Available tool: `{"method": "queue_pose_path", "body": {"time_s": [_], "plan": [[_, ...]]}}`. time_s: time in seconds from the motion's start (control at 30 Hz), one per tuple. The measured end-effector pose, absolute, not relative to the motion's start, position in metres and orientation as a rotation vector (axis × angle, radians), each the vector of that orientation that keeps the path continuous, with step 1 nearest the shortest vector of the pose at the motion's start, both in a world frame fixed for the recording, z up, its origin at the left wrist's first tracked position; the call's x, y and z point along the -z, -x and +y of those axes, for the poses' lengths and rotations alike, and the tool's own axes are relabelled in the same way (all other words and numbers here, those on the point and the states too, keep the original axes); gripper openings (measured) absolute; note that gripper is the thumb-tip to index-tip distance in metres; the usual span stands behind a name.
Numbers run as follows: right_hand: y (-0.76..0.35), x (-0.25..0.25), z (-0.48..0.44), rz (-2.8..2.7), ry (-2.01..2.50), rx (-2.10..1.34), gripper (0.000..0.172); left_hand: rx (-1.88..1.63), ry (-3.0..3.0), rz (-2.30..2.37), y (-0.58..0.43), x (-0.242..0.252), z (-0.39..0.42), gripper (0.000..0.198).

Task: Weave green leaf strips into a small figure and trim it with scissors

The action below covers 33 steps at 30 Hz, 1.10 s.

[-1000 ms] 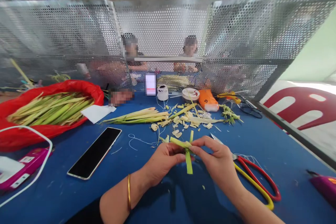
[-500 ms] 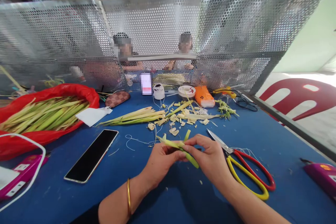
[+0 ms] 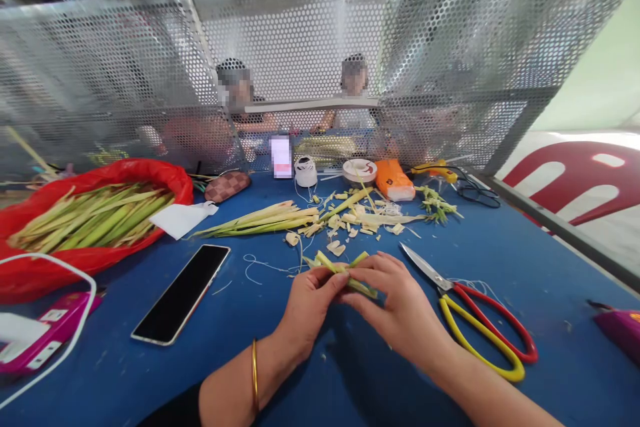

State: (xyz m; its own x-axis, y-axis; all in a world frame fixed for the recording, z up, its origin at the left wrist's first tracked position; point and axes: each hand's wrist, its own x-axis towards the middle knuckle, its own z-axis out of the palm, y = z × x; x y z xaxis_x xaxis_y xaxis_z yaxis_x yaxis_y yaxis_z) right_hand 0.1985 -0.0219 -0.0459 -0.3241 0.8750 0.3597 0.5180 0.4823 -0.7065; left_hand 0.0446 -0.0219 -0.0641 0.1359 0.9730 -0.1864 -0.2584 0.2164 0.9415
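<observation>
Over the blue tabletop (image 3: 500, 257), left hand (image 3: 307, 307) pinches a folded green leaf (image 3: 327, 263), right hand's (image 3: 397, 300) thumb and fingers closed about its other end. Scissors (image 3: 440, 281) lie just right, dark-screened phone (image 3: 181, 293) left, leaf bundle (image 3: 265, 221) and pale scraps (image 3: 357, 221) beyond. Red bag (image 3: 155, 173) of long leaves far left; two people (image 3: 356, 119) behind perforated metal screen (image 3: 295, 33).

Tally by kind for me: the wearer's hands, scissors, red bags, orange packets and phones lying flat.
Wearer's own: left hand, right hand: 2
Scissors: 1
Red bag: 1
Orange packet: 1
Flat phone: 1
Total: 6
</observation>
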Motion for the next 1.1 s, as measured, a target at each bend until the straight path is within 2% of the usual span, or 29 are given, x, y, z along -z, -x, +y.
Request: {"method": "queue_pose_path", "body": {"time_s": [0.13,0.37,0.53,0.67,0.77,0.83,0.87,0.97,1.1], "plan": [[-0.199,0.052,-0.019,-1.852,1.155,-0.67,0.014,-1.073,-0.961,1.047,-0.045,0.065,-0.023,0.034],[-0.202,0.044,-0.017,-1.575,1.273,-1.017,0.015,-1.013,-1.031,0.931,-0.043,0.062,-0.025,0.029],[-0.203,0.047,-0.016,-1.64,1.279,-0.946,0.017,-1.011,-1.03,0.973,-0.046,0.06,-0.026,0.023],[-0.201,0.052,-0.016,-1.721,1.306,-0.747,0.017,-1.016,-1.037,1.017,-0.046,0.059,-0.026,0.017],[-0.201,0.055,-0.014,-1.624,1.356,-0.593,0.008,-1.006,-1.048,1.034,-0.045,0.056,-0.026,0.015],[-0.202,0.056,-0.012,-1.578,1.366,-0.665,0.026,-1.003,-1.048,1.045,-0.044,0.054,-0.026,0.014],[-0.202,0.056,-0.011,-1.592,1.372,-0.763,0.028,-1.002,-1.051,1.049,-0.044,0.054,-0.026,0.014],[-0.203,0.054,-0.011,-1.656,1.432,-1.029,0.017,-0.992,-1.066,1.043,-0.044,0.055,-0.025,0.014],[-0.202,0.051,-0.014,-1.675,1.506,-0.91,0.018,-0.936,-1.019,1.013,-0.043,0.061,-0.022,0.02]]}}
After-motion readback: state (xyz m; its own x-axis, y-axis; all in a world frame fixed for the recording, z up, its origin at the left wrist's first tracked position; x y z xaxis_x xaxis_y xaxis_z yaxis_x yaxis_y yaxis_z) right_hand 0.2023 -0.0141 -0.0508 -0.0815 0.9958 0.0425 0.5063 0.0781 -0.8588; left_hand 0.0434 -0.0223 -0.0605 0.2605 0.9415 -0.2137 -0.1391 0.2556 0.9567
